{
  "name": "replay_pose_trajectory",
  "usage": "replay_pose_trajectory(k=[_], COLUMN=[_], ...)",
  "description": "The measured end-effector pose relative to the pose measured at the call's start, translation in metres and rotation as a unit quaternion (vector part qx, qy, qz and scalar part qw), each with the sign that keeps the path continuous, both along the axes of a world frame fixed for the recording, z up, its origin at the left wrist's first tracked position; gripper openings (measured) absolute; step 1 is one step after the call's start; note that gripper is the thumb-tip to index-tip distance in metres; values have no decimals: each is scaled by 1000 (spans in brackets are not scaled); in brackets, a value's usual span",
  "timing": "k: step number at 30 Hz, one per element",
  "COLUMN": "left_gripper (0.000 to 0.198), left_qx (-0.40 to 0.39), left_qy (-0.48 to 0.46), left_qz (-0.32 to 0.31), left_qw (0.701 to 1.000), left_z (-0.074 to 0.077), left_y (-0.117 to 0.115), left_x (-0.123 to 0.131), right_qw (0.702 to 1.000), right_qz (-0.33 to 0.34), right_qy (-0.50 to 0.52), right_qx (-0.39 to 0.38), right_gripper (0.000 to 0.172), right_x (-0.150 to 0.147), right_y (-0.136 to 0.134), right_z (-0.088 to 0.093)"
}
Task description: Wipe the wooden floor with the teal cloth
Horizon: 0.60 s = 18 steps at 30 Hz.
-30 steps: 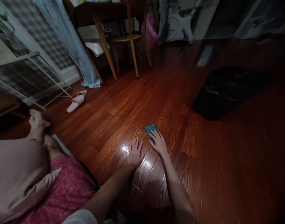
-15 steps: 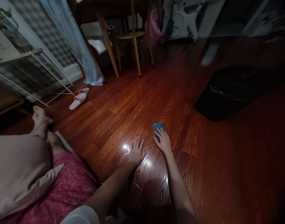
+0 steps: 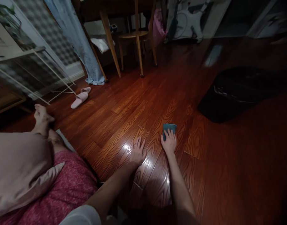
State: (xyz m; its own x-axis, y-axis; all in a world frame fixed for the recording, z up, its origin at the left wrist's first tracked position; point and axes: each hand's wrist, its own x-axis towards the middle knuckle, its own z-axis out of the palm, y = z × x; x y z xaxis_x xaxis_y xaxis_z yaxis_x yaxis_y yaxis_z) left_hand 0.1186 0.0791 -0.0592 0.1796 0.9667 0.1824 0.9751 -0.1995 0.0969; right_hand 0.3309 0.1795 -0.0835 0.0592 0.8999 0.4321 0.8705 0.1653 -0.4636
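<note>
A folded blue-green cloth [image 3: 169,127] lies flat on the dark reddish wooden floor [image 3: 124,122]. My right hand [image 3: 169,143] presses down on the cloth and holds it under the fingers, the cloth's far edge showing beyond the fingertips. To the left of it, my left hand [image 3: 138,152] rests palm down on the bare boards with its fingers spread, holding nothing. A bright reflection glares on the boards around that hand. The underside of the cloth is hidden.
At right stands a black bin [image 3: 228,97] with a liner. Another person's bare foot [image 3: 42,114], a beige pillow [image 3: 21,165] and pink patterned fabric [image 3: 73,178] are at left. Farther back are pink slippers [image 3: 80,99], a wooden chair [image 3: 137,34] and a blue curtain [image 3: 83,56].
My right hand has slid the cloth to the right across the floor, farther from my left hand. My left hand has stayed in place.
</note>
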Motion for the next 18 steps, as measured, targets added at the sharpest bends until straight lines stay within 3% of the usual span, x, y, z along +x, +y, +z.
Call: replay_pose_trajectory(k=[3, 5, 7, 11, 13, 15, 18], left_gripper=[64, 64, 64, 63, 62, 62, 62], left_qx=[6, 7, 7, -2, -6, -5, -2], left_qy=[4, 10, 13, 8, 5, 2, -1], left_qz=[0, 0, -1, -1, -2, -4, -2], left_qw=[1000, 1000, 1000, 1000, 1000, 1000, 1000], left_z=[-2, -2, -1, 3, 4, 5, 3], left_y=[0, 0, -1, -1, -1, -1, -1], left_x=[0, -1, -1, -1, 0, 0, 0], right_qw=[989, 980, 985, 1000, 998, 999, 996], right_qz=[143, 193, 169, -12, -57, -40, 83], right_qy=[-27, -41, -40, -12, -6, -8, -27], right_qx=[-7, -13, -12, 2, 9, 14, 8], right_gripper=[44, 44, 46, 50, 51, 51, 48], right_x=[-12, -18, -19, -8, -2, -1, -8], right_y=[-3, -5, -5, -1, 1, 1, -2], right_z=[7, 9, 7, -4, -7, -6, 0])
